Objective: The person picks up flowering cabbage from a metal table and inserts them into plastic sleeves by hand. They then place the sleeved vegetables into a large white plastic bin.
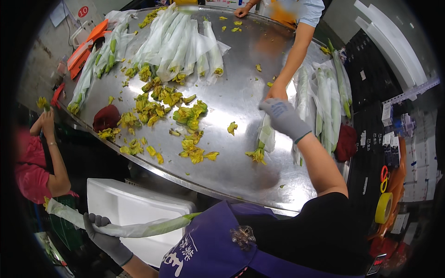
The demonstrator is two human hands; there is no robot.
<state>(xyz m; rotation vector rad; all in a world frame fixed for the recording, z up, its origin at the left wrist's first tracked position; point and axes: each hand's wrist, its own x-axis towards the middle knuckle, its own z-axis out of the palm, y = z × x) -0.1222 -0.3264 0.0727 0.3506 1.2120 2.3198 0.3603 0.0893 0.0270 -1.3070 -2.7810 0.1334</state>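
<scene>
My left hand [104, 236], in a grey glove, is closed around a long green gourd wrapped in white paper [149, 229], held over a white foam box [139, 194]. My right hand [283, 113], also gloved, reaches over the steel table [236, 180] and grips a second wrapped gourd [267, 133], whose yellow flower end [257, 155] points towards me. A co-worker's hand [277, 90] meets my right hand at that gourd's far end; the exact contact is hidden. More wrapped gourds [325, 100] lie to the right.
Many wrapped gourds [184, 45] lie at the table's far left. Yellow flowers [149, 104] are scattered over the left and middle. Dark red cloth bundles [106, 118] sit by the edges. Another person [57, 173] stands at left. Black crates [368, 146] and yellow tape [383, 207] are at right.
</scene>
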